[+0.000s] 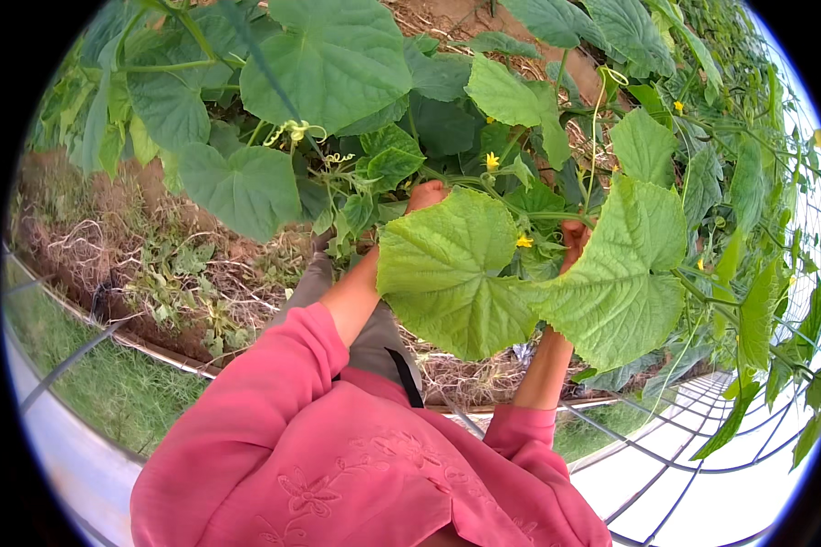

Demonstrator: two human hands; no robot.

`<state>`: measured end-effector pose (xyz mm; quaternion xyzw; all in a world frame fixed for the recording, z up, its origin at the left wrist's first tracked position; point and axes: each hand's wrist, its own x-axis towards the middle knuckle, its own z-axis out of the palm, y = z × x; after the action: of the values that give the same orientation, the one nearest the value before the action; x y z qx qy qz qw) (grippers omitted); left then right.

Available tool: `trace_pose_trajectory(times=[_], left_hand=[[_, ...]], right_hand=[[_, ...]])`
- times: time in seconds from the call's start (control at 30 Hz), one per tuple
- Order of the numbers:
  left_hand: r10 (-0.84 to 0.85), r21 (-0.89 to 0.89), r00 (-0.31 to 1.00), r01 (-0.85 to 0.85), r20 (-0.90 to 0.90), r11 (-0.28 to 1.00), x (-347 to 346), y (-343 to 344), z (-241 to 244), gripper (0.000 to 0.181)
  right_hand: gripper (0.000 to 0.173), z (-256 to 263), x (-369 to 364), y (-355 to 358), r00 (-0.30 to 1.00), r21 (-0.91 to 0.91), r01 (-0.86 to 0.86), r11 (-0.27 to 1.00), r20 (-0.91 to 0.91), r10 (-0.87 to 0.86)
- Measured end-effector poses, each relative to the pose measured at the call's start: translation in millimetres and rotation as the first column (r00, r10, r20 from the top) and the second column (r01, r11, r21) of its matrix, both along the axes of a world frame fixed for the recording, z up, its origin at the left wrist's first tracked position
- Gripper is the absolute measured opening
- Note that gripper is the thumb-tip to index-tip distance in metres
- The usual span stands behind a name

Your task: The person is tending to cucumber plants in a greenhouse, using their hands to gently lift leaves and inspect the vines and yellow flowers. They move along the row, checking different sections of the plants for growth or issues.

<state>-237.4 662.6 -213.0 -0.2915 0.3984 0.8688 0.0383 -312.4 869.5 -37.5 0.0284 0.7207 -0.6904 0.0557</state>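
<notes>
My left hand (427,195) is at a green cucumber vine stem (462,180), its fingers partly hidden by leaves. To its right, my right hand (575,236) is at the same leafy growth, just under a stem and mostly behind a large leaf. Whether either hand grips the vine cannot be made out. Two broad leaves, one (458,273) in front of my left forearm and another (622,273) over my right wrist, spread towards me. Small yellow flowers (524,241) sit between my hands. A pale string (596,137) runs down to the vine near my right hand.
Large leaves (328,61) and curling tendrils (297,130) hang at the upper left. A dark cord slants across them. Dry stalks and weeds (185,273) cover the soil at left. Curved metal bars (657,457) of the greenhouse frame and more vines (746,178) stand at right.
</notes>
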Motion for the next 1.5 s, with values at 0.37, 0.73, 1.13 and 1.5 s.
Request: trace_pose_trajectory(times=[0.37, 0.73, 1.13, 1.5], left_hand=[[-0.167, 0.014, 0.972, 0.167, 0.168, 0.986, 3, -5, 24, 0.044], [-0.046, -0.213, 0.985, 0.081, 0.164, 0.974, -4, -13, 4, 0.02], [-0.184, -0.173, 0.963, 0.219, 0.195, 0.96, 6, -30, 11, 0.026], [-0.282, -0.401, 0.948, 0.204, -0.146, 0.893, -9, -67, 67, 0.028]], right_hand=[[0.029, -4, -15, 23, 0.993, -0.076, -0.061, 0.995, 0.097, 0.068], [0.029, 10, 3, -23, 0.999, 0.012, -0.04, 0.999, -0.01, 0.04], [0.025, 21, 12, -39, 0.988, 0.075, -0.136, 0.988, -0.069, 0.141], [0.031, 2, 10, -20, 0.997, 0.025, -0.078, 0.997, 0.005, 0.078]])
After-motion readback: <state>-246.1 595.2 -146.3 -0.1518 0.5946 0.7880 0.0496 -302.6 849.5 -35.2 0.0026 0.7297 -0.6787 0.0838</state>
